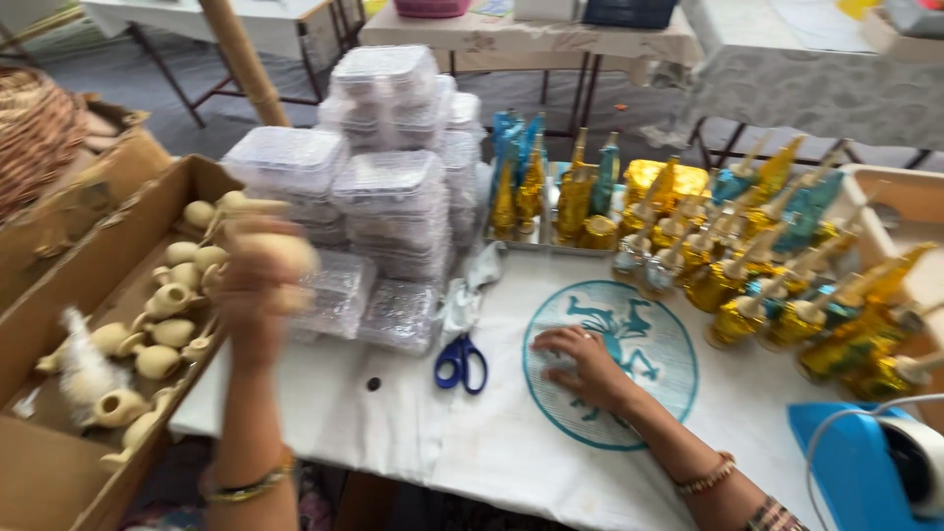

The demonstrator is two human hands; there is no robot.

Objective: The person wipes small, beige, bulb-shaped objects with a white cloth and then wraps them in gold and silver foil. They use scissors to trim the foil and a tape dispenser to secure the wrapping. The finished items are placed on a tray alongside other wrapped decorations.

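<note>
Beside the cardboard box (pixel 59 295) of plain clay pots (pixel 162 329), I judged a pick-up underway: my left hand (pixel 258 280), blurred, seemingly closed on a clay pot (pixel 280 258), right hand (pixel 580 362) flat on the worktop (pixel 413 433), next needing steady carrying.

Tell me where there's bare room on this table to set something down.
Free cloth lies between the blue-handled scissors and the right hand, and along the near edge of the white tablecloth. Crowded: stacked clear plastic boxes behind, gold and blue foil-wrapped pieces right.
</note>
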